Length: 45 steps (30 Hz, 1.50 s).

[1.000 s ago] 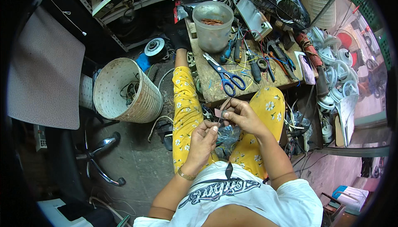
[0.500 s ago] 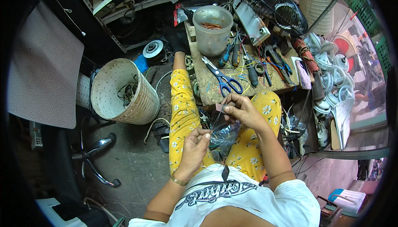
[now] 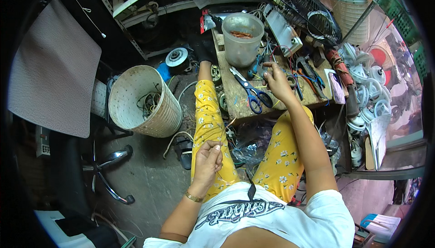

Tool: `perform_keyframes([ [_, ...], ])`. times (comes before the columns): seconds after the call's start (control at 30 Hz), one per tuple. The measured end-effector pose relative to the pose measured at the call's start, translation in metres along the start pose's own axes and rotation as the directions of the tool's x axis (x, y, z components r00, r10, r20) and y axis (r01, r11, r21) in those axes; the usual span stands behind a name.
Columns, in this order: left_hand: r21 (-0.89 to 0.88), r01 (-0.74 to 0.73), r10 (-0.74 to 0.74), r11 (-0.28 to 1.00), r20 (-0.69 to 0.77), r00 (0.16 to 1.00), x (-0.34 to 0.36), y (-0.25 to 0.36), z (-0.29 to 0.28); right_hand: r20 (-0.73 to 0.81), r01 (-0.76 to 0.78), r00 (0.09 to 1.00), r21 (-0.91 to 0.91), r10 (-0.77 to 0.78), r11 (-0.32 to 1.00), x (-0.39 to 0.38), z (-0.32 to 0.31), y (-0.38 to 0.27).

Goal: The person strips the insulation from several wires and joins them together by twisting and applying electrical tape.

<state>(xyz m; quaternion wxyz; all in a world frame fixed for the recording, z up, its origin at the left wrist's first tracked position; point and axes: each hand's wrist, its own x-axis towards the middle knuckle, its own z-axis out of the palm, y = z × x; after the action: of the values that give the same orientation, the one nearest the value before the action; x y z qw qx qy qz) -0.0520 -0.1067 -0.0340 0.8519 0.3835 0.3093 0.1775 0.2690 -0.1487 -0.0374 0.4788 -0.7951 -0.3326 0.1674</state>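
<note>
Two bare hands, well apart: left hand (image 3: 208, 161) nearer, above the left thigh, closed, thumb against curled fingers, any thin thing in that pinch too small to tell; right hand (image 3: 278, 83) over the bench (image 3: 238, 104), partly open, forefinger outstretched among screwdrivers (image 3: 258, 63), some handles hidden behind it, contact impossible to tell. On the floor leftward, basket (image 3: 166, 116) with tangled wires (image 3: 151, 103) inside; on the bench, upright bucket (image 3: 242, 52) with coppery scraps (image 3: 241, 34). Just left of the right hand, blue-handled scissors (image 3: 249, 90); to its right, pliers (image 3: 313, 82). Beyond, black fan (image 3: 301, 5).
</note>
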Motion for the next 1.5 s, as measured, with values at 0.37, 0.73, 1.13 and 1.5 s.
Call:
perform_keyframes([
  [0.37, 0.255, -0.263, 0.275, 0.930, -0.013, 0.961, 0.017, 0.003, 0.003, 0.390, 0.552, 0.786, -0.096, -0.479, 0.828, -0.061, 0.014, -0.063],
  [0.73, 0.239, -0.415, 0.396, 0.878, 0.125, 0.910, 0.058, 0.023, 0.016, 0.287, 0.761, 0.646, -0.162, -0.708, 0.628, -0.074, 0.016, -0.083],
  [1.13, -0.355, -0.072, 0.127, 0.932, 0.135, 0.983, 0.066, 0.015, 0.051, -0.208, 0.738, 0.558, -0.317, -0.803, 0.595, -0.094, 0.041, -0.073],
  [1.5, -0.179, -0.248, 0.266, 0.952, 0.088, 0.960, 0.056, 0.016, 0.055, -0.153, 0.626, 0.760, -0.087, -0.631, 0.775, -0.108, 0.033, -0.085],
])
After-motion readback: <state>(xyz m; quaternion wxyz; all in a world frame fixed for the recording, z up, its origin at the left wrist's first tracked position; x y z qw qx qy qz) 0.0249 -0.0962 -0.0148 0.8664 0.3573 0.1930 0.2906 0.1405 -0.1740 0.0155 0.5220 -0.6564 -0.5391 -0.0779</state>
